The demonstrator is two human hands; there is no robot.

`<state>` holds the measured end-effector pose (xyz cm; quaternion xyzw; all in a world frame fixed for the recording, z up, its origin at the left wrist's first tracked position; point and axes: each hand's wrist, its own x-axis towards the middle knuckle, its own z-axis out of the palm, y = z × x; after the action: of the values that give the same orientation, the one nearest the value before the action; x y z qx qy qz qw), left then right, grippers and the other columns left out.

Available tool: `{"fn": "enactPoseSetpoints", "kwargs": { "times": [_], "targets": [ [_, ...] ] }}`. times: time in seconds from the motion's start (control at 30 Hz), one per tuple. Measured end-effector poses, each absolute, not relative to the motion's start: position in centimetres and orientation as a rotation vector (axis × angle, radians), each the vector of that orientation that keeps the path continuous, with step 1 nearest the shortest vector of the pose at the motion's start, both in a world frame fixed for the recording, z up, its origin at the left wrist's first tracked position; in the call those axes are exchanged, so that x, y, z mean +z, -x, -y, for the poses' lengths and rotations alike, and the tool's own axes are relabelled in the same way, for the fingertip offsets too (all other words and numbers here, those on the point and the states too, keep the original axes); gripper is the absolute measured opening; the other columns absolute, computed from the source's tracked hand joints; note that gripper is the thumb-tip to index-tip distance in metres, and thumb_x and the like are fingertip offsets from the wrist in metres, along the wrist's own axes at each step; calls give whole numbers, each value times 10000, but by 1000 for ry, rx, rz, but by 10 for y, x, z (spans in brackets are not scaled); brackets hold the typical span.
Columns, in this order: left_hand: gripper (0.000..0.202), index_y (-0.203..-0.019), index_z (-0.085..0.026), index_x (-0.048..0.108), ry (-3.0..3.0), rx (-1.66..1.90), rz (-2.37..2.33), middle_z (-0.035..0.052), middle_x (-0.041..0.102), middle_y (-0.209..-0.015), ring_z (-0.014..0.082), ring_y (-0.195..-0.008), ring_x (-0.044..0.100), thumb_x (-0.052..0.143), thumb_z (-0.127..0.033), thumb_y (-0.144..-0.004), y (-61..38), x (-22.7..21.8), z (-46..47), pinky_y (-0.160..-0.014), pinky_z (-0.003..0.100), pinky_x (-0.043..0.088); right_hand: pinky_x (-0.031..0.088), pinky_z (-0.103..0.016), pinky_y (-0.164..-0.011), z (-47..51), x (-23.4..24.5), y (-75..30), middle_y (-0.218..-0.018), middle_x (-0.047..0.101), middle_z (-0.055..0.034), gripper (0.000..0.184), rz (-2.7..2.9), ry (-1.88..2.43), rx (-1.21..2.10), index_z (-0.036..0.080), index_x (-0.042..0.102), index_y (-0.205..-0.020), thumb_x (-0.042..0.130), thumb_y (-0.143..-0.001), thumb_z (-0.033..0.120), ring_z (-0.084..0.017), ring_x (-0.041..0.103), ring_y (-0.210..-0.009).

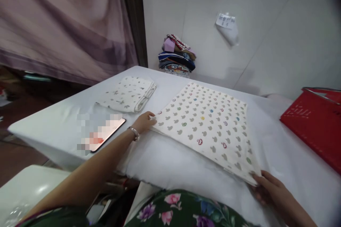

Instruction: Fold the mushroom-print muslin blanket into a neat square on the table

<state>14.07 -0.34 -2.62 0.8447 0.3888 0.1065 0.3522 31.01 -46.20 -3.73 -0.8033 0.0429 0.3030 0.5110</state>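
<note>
A cream cloth (207, 124) printed with small grey and coloured shapes lies flat on the white table (279, 156). My left hand (144, 122) grips its near left corner, fingers curled round the edge. At the cloth's near right corner my right hand (270, 186) pinches the edge. A second, folded cream cloth (128, 94) with grey marks lies to the left, beyond my left hand.
A phone (106, 133) lies on the table by my left wrist. A stack of folded coloured fabrics (177, 56) sits at the far edge against the wall. A red basket (317, 120) stands at the right. A purple curtain (66, 25) hangs at the left.
</note>
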Motion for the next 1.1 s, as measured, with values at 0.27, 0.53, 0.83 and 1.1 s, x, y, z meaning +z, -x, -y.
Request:
{"fn": "enactPoseSetpoints", "kwargs": {
  "times": [0.27,0.53,0.83,1.1],
  "targets": [
    [393,-1103,-190,551,-2422,321,-995,39,614,-981,179,-847,575,573,-352,-746,-136,-39,13,-776,285,433,363,-246,-410,445,-24,-295,-466,530,37,571,-50,2137,677,180,459,-1078,577,-682,574,-151,490,-410],
    [308,-1053,-217,595,-2688,669,-323,64,561,-1133,207,-1048,513,580,-386,-797,-116,-31,35,-903,353,404,429,-292,-504,463,-31,-304,-623,592,10,732,537,2689,112,197,356,-1339,466,-752,620,-185,562,-511],
    [161,-903,-210,651,-2812,422,160,50,610,-977,181,-941,534,527,-294,-845,-144,-40,54,-852,353,394,487,-349,-790,405,-32,-305,-1076,600,-88,266,1733,2282,-166,237,602,-1081,458,-876,327,-224,566,-962],
    [282,-832,-189,644,-2736,377,122,45,616,-885,161,-851,538,408,-326,-900,-153,-40,53,-789,305,421,475,-358,-773,391,-26,-298,-1045,583,-104,261,1796,2269,-96,207,566,-1098,461,-874,293,-219,547,-931]
  ]
}}
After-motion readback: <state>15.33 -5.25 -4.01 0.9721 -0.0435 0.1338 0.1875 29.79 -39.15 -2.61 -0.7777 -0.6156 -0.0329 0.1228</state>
